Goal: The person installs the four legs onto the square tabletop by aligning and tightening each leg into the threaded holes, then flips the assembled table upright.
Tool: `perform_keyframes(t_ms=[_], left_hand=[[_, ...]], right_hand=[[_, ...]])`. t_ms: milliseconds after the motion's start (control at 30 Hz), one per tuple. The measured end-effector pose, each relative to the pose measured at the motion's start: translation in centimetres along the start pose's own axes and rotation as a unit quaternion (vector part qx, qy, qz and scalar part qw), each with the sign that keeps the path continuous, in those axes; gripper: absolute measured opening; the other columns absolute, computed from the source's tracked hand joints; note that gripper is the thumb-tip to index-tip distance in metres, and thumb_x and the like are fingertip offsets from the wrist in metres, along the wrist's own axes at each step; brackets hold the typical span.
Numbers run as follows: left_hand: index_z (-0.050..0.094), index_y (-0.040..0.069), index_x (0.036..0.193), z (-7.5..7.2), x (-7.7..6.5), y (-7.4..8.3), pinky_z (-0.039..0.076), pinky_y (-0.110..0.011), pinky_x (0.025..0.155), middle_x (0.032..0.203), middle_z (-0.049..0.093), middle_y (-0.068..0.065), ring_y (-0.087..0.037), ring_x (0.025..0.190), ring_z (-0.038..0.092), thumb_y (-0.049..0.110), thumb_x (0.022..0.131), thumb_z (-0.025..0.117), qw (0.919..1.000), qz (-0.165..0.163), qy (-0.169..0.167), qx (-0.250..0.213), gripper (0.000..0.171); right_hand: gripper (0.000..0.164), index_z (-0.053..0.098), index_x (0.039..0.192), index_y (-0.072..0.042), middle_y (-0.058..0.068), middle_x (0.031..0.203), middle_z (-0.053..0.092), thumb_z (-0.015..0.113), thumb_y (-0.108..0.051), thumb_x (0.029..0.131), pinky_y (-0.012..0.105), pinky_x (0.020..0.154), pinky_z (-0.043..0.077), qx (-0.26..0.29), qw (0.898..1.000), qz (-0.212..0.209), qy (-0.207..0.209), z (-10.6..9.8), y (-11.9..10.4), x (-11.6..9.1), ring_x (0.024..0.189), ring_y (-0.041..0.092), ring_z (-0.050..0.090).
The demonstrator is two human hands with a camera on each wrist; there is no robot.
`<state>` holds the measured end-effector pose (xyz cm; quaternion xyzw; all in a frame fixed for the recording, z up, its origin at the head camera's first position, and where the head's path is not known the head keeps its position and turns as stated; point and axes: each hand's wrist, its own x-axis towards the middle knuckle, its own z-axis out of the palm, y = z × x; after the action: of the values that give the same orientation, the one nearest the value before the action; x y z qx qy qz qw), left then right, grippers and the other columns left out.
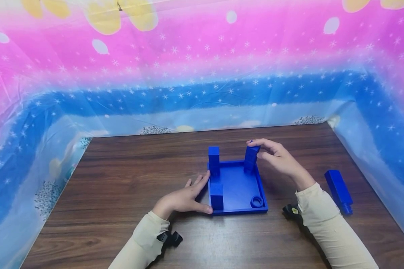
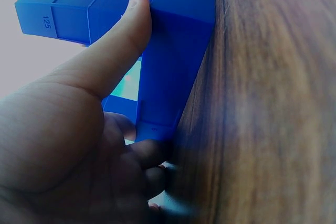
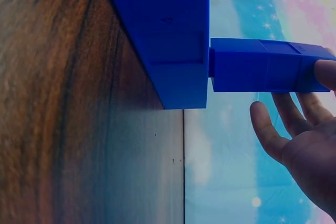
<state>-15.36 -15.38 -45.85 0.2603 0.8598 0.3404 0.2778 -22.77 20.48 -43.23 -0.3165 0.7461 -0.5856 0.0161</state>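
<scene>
A shallow blue square tray-like base (image 1: pixel 237 190) lies on the table with its raised rim upward. Blue square legs stand upright at three of its corners: far left (image 1: pixel 214 157), near left (image 1: pixel 217 200) and far right (image 1: pixel 250 162). The near right corner shows a round socket (image 1: pixel 257 202). My right hand (image 1: pixel 280 158) pinches the top of the far right leg between thumb and fingers; in the right wrist view that leg (image 3: pixel 252 66) meets the base at its narrower end. Along the base's left wall (image 2: pixel 170 66), my left hand (image 1: pixel 185 198) presses with fingers spread, thumb at the near corner.
A loose blue leg (image 1: pixel 338 188) with a narrow peg end lies on the wooden table (image 1: pixel 121 186), right of my right forearm. A patterned cloth (image 1: pixel 195 97) hangs behind the table and along both sides. Wrist cameras (image 1: pixel 172 238) are strapped below the sleeves.
</scene>
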Motion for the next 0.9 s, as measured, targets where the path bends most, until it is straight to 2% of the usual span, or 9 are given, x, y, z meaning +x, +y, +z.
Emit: perform_keyframes(t_ms=[500,600,633,733,833,900], left_hand=[[-0.008,0.020,0.170,0.03,0.00,-0.09,-0.012,-0.052,0.128,0.176,-0.002,-0.009,-0.028,0.161,-0.011,0.051,0.092,0.080,1.0000,0.004,0.001,0.006,0.122],[-0.008,0.020,0.170,0.07,0.03,-0.12,-0.012,-0.051,0.128,0.176,-0.002,-0.010,-0.028,0.161,-0.010,0.050,0.092,0.080,1.0000,0.002,0.002,0.008,0.121],[-0.008,0.020,0.170,0.09,0.06,-0.15,-0.012,-0.051,0.128,0.176,-0.002,-0.010,-0.028,0.161,-0.010,0.050,0.092,0.080,1.0000,0.001,0.001,0.008,0.121],[-0.008,0.019,0.170,0.11,0.13,-0.28,-0.013,-0.051,0.128,0.176,-0.003,-0.011,-0.028,0.161,-0.010,0.051,0.091,0.080,1.0000,0.002,0.002,0.007,0.122],[-0.008,0.020,0.170,0.11,0.13,-0.45,-0.013,-0.053,0.128,0.176,-0.003,-0.012,-0.031,0.161,-0.011,0.057,0.090,0.079,0.9999,0.010,0.001,-0.002,0.124],[-0.009,0.021,0.170,0.15,0.14,-0.63,-0.013,-0.055,0.127,0.176,-0.004,-0.012,-0.032,0.161,-0.011,0.062,0.089,0.077,0.9998,0.017,0.002,-0.008,0.125]], right_hand=[[0.033,0.064,0.129,0.014,0.021,0.140,0.064,0.059,0.015,0.096,0.022,0.105,0.051,0.004,1.000,0.002,0.019,0.00,0.01,-0.05,0.131,0.004,0.057],[0.033,0.065,0.129,0.013,0.006,0.138,0.066,0.060,0.014,0.096,0.023,0.106,0.051,0.000,1.000,0.004,0.021,0.03,-0.02,-0.07,0.131,0.003,0.057],[0.033,0.065,0.129,0.013,0.005,0.138,0.066,0.060,0.014,0.096,0.024,0.105,0.052,-0.001,1.000,0.007,0.022,0.06,-0.07,-0.07,0.130,0.004,0.058],[0.034,0.065,0.129,0.012,0.012,0.139,0.064,0.061,0.013,0.095,0.023,0.102,0.053,-0.003,1.000,0.014,0.023,0.14,-0.18,-0.06,0.125,0.004,0.061],[0.034,0.065,0.130,0.012,0.031,0.141,0.058,0.062,0.013,0.096,0.021,0.096,0.055,-0.004,0.999,0.022,0.024,0.21,-0.34,-0.08,0.120,0.004,0.064],[0.034,0.065,0.130,0.012,0.035,0.141,0.057,0.062,0.012,0.096,0.020,0.095,0.056,-0.005,0.999,0.023,0.024,0.22,-0.39,-0.11,0.118,0.004,0.065]])
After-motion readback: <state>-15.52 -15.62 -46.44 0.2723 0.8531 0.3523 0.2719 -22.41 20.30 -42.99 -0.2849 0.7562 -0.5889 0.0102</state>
